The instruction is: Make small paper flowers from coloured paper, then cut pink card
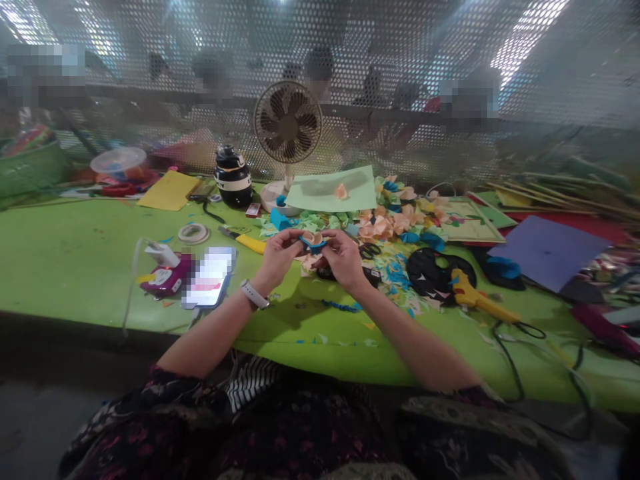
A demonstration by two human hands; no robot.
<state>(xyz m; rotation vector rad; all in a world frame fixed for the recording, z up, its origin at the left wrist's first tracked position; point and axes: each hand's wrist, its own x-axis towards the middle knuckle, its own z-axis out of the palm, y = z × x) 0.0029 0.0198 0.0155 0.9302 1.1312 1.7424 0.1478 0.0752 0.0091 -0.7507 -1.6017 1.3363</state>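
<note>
Between my two hands is a small paper flower (pixel 314 241), peach inside with a blue outer layer. My left hand (pixel 280 257) pinches its left side, and my right hand (pixel 344 260) grips the right side. Both hands are closed around its edges, above the green table (pixel 295 317). Just behind them lie heaps of peach paper flowers (pixel 383 225) and green and blue folded pieces. Beneath my right hand are black-handled scissors (pixel 370 251) and a dark object, partly hidden. A twisted blue paper strip (pixel 341 307) lies nearer to me.
A yellow glue gun (pixel 483 300) with a black cord lies right, beside a black round tray (pixel 425 273) and paper scraps. At left are a phone (pixel 210 277), purple power adapter (pixel 167 277), tape roll (pixel 194 233) and yellow-handled cutter (pixel 250 243). A fan (pixel 289 127) stands behind.
</note>
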